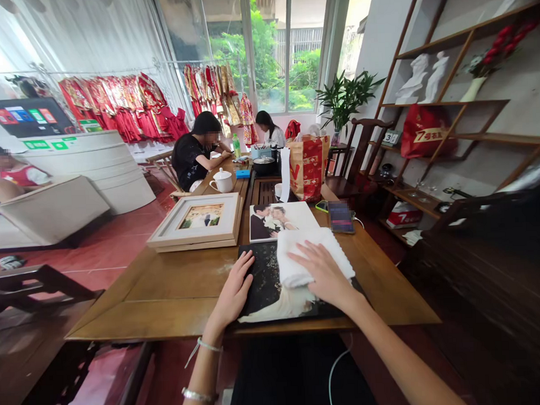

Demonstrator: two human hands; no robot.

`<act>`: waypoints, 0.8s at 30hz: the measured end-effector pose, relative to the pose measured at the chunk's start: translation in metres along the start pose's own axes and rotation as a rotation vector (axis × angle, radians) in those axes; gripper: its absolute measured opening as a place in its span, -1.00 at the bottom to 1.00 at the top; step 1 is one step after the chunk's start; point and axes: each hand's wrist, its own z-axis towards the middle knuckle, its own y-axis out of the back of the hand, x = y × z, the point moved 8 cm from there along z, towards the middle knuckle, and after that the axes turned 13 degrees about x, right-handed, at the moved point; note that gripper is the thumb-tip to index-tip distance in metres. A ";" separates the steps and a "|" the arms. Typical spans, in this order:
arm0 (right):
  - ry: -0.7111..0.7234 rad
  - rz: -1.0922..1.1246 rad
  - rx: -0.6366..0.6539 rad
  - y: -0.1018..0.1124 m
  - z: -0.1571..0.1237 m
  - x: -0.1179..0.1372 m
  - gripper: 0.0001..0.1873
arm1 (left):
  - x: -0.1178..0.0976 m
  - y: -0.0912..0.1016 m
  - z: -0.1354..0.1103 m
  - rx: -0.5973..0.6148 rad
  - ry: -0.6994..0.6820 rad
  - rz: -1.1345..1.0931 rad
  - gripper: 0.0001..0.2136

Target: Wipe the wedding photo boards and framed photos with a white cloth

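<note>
Though blurry, apparently tile floor [116, 243] beneath table [175, 282]

leafy plant [346, 98] (near the window [271, 55])

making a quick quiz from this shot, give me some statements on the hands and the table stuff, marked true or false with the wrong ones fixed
1. The right hand lies on the white cloth. True.
2. The left hand is on the cloth too. False: it is at the left edge of the black board.
3. The framed picture is left of the loose photo. True.
4. The mug is uncovered. False: its lid is on.
5. The paper bag stands farther from the hands than the photo. True.
6. The dark phone is left of the photo. False: it is to the right.
</note>
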 end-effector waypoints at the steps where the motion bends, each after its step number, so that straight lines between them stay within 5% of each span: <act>1: 0.043 0.005 0.020 -0.005 -0.007 0.015 -0.07 | 0.003 -0.001 0.000 0.001 0.009 0.005 -0.60; 6: 0.231 0.072 0.106 -0.022 -0.063 0.067 -0.05 | 0.010 -0.002 0.001 -0.010 -0.006 0.031 -0.60; 10: 0.137 0.082 0.080 -0.021 -0.082 0.038 0.00 | 0.009 -0.001 0.001 -0.013 -0.015 0.038 -0.60; 14: -0.060 0.056 -0.028 -0.005 -0.056 -0.025 -0.06 | 0.007 0.000 0.000 -0.011 -0.020 0.048 -0.60; 17: -0.140 0.047 -0.009 0.005 -0.019 -0.049 -0.15 | 0.005 0.000 0.000 -0.014 -0.032 0.058 -0.60; 20: -0.173 0.032 0.028 0.008 0.013 -0.040 -0.19 | 0.005 0.001 0.000 -0.019 -0.026 0.059 -0.61; 24: -0.129 0.025 0.021 -0.004 0.024 0.012 -0.22 | 0.007 0.000 0.000 -0.024 -0.007 0.033 -0.61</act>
